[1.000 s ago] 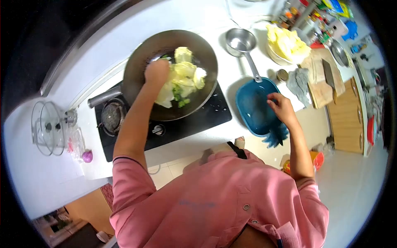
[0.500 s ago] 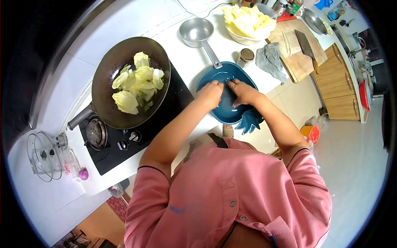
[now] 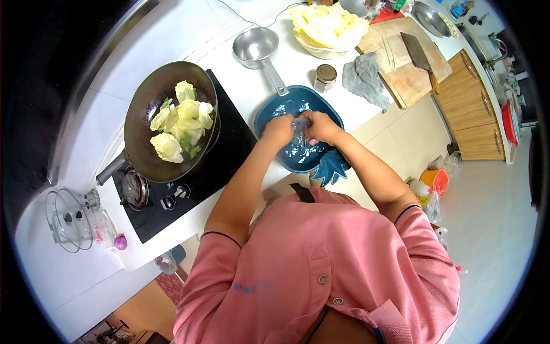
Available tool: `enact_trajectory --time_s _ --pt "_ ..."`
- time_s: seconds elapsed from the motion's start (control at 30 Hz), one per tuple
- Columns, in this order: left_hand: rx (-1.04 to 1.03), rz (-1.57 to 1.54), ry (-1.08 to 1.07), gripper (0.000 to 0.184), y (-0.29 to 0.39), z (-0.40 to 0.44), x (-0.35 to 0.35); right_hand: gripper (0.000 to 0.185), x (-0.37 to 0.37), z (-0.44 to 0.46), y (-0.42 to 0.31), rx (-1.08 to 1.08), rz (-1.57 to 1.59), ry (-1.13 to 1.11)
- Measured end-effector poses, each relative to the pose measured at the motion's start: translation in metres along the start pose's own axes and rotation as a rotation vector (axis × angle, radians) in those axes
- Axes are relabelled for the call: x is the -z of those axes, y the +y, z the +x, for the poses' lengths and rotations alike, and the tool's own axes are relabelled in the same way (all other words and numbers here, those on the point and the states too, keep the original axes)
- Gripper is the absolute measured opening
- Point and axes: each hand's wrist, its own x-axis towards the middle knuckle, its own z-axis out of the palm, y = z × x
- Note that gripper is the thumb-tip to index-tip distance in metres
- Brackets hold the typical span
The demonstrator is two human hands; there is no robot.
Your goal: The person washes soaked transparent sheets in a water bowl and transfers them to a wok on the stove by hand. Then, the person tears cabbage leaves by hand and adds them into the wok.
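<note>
A blue pineapple-shaped bowl [image 3: 334, 108] with water in it stands at the counter's front edge, its leaf-shaped end pointing toward me. Both hands are inside it. Between them stretches a clump of translucent, glistening glass noodles [image 3: 298, 129], partly under water. My left hand [image 3: 279, 130] is closed on one side of the clump, its fingertips hidden. On the other side, my right hand [image 3: 322, 127] curls its fingers and thumb round the noodles. A steel ladle-like pan [image 3: 256, 46] rests just beyond the bowl, its handle reaching the rim.
Left of the bowl, a wok [image 3: 137, 126] with cabbage leaves [image 3: 186, 117] sits on the black stove [image 3: 229, 155]. Behind stand a bowl of cabbage [image 3: 326, 28] and a jar [image 3: 325, 77]. A grey cloth [image 3: 365, 80] lies beside a cutting board [image 3: 395, 80] with a cleaver [image 3: 418, 54].
My hands have risen from the bottom of the bowl and gathered the glass noodles between them. The water now ripples. The view has shifted slightly.
</note>
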Motion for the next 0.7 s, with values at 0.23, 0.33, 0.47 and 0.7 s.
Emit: enact_trajectory --time_s 0.23,0.33,0.47,0.7 --pt "0.003 -0.428 0.043 0.028 -0.001 -0.012 0.006 0.034 0.007 -0.014 -0.001 0.032 0.462 -0.04" --pt "-0.029 -0.6 0.107 0.029 0.001 -0.021 0.008 0.029 0.009 -0.019 0.0 0.013 0.601 -0.057" --pt "-0.024 -0.842 0.113 0.03 -0.002 -0.026 0.008 0.026 0.014 -0.022 0.0 0.015 0.771 -0.088" --pt "0.036 -1.111 0.09 0.027 0.015 -0.039 0.027 0.028 0.014 -0.031 -0.002 0.033 1.016 -0.215"
